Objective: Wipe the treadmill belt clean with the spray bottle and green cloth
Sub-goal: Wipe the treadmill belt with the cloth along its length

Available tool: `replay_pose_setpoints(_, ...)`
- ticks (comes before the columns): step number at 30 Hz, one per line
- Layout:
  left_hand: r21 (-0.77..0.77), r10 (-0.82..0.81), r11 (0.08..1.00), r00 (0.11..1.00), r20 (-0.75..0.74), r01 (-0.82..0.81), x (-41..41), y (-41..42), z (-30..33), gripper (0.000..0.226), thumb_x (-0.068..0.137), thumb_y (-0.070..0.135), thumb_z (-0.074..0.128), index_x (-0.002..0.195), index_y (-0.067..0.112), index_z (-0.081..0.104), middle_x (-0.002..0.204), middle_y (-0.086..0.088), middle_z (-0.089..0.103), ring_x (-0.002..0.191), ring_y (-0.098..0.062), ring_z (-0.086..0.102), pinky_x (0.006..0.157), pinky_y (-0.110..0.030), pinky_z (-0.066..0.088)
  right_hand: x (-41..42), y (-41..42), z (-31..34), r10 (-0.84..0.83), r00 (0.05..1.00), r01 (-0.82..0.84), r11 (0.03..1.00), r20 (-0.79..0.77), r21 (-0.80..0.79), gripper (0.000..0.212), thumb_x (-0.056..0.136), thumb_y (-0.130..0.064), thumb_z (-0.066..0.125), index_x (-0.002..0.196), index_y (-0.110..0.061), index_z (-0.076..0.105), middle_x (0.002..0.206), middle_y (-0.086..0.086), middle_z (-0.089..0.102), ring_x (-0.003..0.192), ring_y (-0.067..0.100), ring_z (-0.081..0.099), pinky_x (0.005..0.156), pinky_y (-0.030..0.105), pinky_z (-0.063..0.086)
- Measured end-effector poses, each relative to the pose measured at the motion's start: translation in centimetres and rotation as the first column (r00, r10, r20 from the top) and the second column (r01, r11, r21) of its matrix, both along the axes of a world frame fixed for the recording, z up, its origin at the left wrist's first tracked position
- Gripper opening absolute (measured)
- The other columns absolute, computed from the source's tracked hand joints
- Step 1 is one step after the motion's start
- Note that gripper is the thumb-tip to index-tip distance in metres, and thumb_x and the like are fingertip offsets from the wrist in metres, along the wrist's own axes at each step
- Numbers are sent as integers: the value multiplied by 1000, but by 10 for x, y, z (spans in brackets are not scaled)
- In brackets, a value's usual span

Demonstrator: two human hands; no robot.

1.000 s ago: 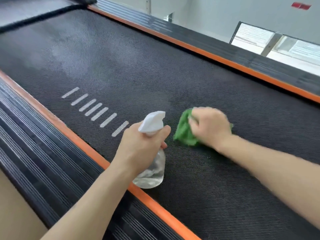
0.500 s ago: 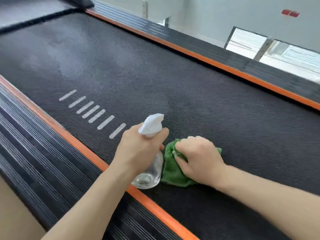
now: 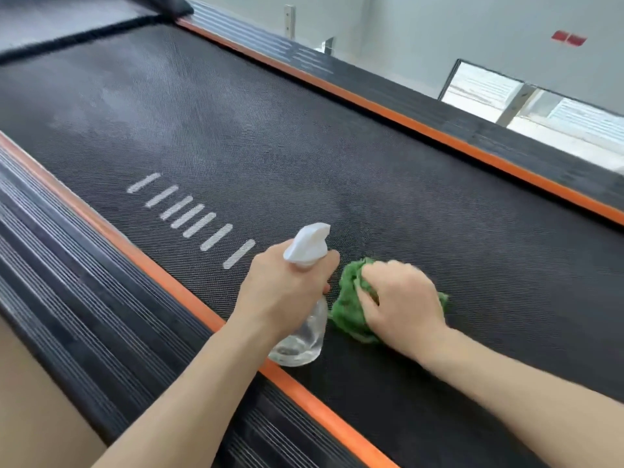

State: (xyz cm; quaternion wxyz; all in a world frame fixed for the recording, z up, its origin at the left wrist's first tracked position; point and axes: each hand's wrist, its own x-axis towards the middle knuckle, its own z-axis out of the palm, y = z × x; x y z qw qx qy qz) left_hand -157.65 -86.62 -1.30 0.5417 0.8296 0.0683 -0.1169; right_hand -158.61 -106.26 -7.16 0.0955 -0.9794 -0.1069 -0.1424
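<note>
The black textured treadmill belt (image 3: 337, 157) fills the middle of the view. My left hand (image 3: 287, 292) grips a clear spray bottle (image 3: 304, 336) with a white trigger head, held over the belt's near edge with the nozzle aimed across the belt. Just to its right, my right hand (image 3: 401, 305) presses a crumpled green cloth (image 3: 347, 309) flat on the belt. Most of the cloth is hidden under that hand. A paler, hazy patch shows on the belt at the far left.
Orange strips (image 3: 152, 265) edge the belt on both sides, with ribbed black side rails (image 3: 67, 298) beyond them. Several white dashes (image 3: 192, 214) are printed on the belt left of the bottle. A white wall and a window (image 3: 540, 103) lie beyond the far rail.
My right hand pulled the green cloth from mid-belt toward the near edge beside the bottle, then slid it slightly away again. The left hand with the bottle stayed almost still.
</note>
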Motion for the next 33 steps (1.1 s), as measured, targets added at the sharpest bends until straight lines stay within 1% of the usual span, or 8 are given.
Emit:
replay_pose_setpoints(4,-24,14,1000,1000,2,-14,-1,6,-5,36,90,51,72,75,18,77,71,12,78,71,-3,70,84,-38,57,-19,-26,-1,248,968,-249,967,-41,-42,22,85,-34,54,69,-20,47,67,-3,52,64,22,50,62,36,40)
replay_pose_setpoints(9,-38,0,999,1000,7,1,-2,3,-6,42,83,57,70,74,17,76,70,12,78,78,-11,73,89,-42,57,107,-44,-4,-331,942,330,943,-48,-31,22,94,-31,45,76,-18,46,84,9,65,79,35,59,66,37,39)
replay_pose_setpoints(11,-28,10,1000,1000,23,-10,0,3,-7,45,77,61,65,73,18,76,68,12,78,81,-11,74,92,-42,57,120,-32,-5,-396,917,395,918,-45,-33,20,94,-29,45,78,-18,44,89,10,66,84,35,60,68,36,32)
replay_pose_setpoints(19,-104,68,992,997,-31,-71,1,13,-10,33,93,49,72,83,18,78,73,8,80,70,-1,70,76,-34,52,-51,-1,-7,190,981,-190,982,-28,7,19,81,-30,56,70,-21,44,68,-5,48,65,21,46,60,38,40)
replay_pose_setpoints(22,-195,107,972,987,-123,-130,7,24,-7,54,81,62,75,95,10,78,88,-7,81,86,-22,77,86,-47,59,-30,-10,-6,329,944,-328,942,-8,-74,21,84,-31,57,70,-19,47,68,-4,49,64,20,46,62,33,36)
replay_pose_setpoints(24,-211,133,965,983,-129,-159,13,33,-5,46,77,63,76,85,17,79,93,-11,80,91,-34,77,93,-52,59,8,6,-6,257,966,-255,964,16,-76,22,85,-32,54,68,-19,47,65,-4,51,63,20,48,61,34,38)
replay_pose_setpoints(27,-135,225,962,969,-106,-238,19,45,0,44,87,56,75,66,17,73,76,-3,75,74,-24,71,84,-45,59,52,33,-8,44,999,-43,998,26,-39,24,85,-34,49,67,-21,40,64,-5,53,63,22,52,62,34,40)
replay_pose_setpoints(33,-109,225,966,970,-90,-234,28,60,11,43,86,53,75,87,10,79,82,-5,75,79,-23,69,86,-44,58,40,42,-8,-70,997,70,997,26,-19,23,85,-36,41,67,-21,39,65,-4,52,63,23,51,63,37,43)
